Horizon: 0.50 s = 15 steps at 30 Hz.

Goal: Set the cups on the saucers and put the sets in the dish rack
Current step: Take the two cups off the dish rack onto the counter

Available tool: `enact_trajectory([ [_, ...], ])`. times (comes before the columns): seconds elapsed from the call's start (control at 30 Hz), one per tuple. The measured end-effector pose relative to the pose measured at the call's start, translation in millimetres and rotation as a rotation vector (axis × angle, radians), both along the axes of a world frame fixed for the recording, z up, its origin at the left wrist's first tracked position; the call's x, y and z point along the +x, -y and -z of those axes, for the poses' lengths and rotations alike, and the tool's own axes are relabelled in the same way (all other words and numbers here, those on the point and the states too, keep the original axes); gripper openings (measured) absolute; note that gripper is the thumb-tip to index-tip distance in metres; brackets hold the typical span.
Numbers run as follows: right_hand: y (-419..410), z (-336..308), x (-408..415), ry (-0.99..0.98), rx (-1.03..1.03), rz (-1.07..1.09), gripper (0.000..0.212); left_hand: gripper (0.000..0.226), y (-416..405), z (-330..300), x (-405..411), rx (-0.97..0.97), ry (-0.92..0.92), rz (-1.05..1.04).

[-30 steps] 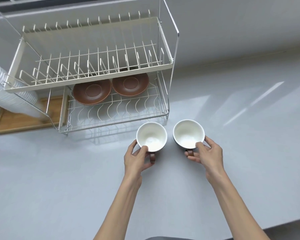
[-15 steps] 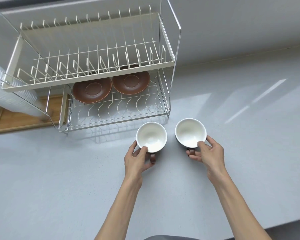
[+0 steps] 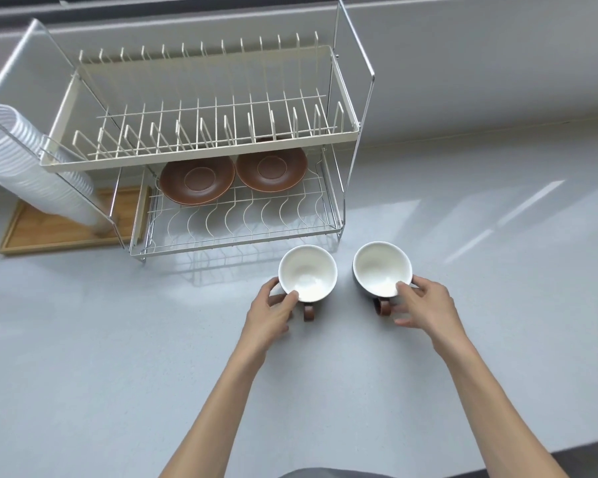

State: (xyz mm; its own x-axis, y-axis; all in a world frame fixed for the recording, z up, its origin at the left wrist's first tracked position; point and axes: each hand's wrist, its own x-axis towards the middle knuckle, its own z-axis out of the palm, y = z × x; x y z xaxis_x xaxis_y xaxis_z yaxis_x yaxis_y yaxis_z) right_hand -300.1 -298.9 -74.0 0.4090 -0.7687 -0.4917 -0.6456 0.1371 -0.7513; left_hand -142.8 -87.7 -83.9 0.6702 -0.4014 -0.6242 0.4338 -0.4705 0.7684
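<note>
The cups sit side by side on the counter, just near of the dish rack: left hand pinches the left cup, right hand the right cup; both saucers lie far-left on the lower shelf

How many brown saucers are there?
2. The left saucer and the right saucer lie side by side on the dish rack's lower shelf. The upper shelf might hide more.
</note>
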Motion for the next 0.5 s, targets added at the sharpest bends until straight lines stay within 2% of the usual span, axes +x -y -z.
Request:
enact_trajectory([
  [0.07, 2.5, -10.2, -1.0, -0.119, -0.070, -0.097, 0.028, 0.053, -9.2, -5.0, 7.9, 0.043, 0.044, 0.074],
  [0.23, 0.2, -34.0, -0.2, -0.502, -0.409, -0.314, 0.050, 0.053, -34.3, -21.8, 30.4, 0.167, 0.168, 0.248],
  [0.33, -7.2, -48.0, 8.1, -0.516, -0.547, -0.365, 0.053, 0.051, -45.5, -34.1, 44.2, 0.237, 0.253, 0.342],
  [0.5, -23.1, -64.6, 35.8, -0.459, -0.593, -0.493, 0.048, 0.053, -53.7, -54.1, 66.8, 0.343, 0.402, 0.466],
])
